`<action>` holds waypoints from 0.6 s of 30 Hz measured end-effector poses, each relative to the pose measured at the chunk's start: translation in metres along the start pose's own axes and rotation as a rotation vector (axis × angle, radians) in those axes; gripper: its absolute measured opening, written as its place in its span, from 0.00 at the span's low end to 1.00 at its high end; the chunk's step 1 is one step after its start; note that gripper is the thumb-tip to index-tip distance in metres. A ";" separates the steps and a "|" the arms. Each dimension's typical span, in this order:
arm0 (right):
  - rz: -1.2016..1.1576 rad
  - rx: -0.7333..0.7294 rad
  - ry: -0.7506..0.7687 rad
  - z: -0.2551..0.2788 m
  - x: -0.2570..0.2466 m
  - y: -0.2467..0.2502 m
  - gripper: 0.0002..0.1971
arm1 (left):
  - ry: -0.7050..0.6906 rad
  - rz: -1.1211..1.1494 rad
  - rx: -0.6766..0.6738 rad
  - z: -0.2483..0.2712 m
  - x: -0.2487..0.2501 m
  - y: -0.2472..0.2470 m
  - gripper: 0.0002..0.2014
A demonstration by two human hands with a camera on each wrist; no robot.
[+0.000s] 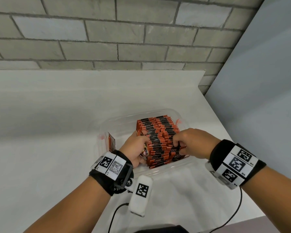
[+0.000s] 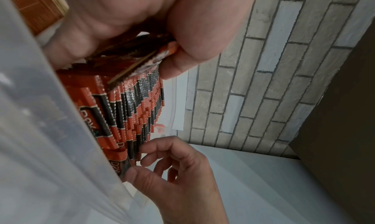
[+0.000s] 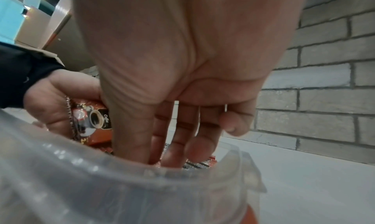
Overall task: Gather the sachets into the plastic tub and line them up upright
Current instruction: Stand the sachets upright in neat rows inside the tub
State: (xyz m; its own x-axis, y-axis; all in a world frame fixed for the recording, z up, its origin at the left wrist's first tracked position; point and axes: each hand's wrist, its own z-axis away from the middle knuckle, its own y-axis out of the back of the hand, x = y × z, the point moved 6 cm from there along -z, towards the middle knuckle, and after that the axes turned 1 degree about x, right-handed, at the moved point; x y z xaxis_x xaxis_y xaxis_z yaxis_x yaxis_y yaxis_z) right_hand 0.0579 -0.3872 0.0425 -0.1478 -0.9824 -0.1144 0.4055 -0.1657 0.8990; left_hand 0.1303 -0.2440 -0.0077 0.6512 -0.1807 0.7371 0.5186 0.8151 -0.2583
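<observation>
Both hands are in the tub: left hand clutching loose sachets, right hand pinching the upright row just beyond its fingertips.

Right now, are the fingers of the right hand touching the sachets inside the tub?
Touching. The head view shows the right hand with fingertips curled onto the sachets in the tub; the left wrist view shows them on the edges.
</observation>
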 end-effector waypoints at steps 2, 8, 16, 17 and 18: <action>-0.016 0.018 0.006 0.000 -0.001 -0.001 0.10 | -0.002 -0.001 0.002 0.000 0.000 0.000 0.15; 0.038 0.008 0.041 -0.003 -0.007 -0.007 0.06 | -0.001 -0.002 0.001 0.001 0.000 0.000 0.14; -0.038 0.097 0.079 -0.002 -0.009 -0.003 0.10 | -0.015 -0.012 0.009 0.003 0.002 0.000 0.13; -0.037 0.092 0.083 -0.002 -0.010 -0.004 0.10 | -0.018 -0.016 0.012 0.003 0.002 0.000 0.13; -0.027 0.087 0.089 -0.003 -0.012 -0.005 0.10 | -0.022 -0.020 0.016 0.003 0.002 0.000 0.13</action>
State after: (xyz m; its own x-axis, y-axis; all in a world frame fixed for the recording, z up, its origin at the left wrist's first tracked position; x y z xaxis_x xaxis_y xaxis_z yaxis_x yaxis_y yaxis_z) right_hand 0.0600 -0.3752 0.0379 -0.0758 -0.9821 -0.1725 0.3220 -0.1878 0.9279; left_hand 0.1296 -0.2428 -0.0041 0.6282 -0.1852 0.7557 0.5224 0.8202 -0.2332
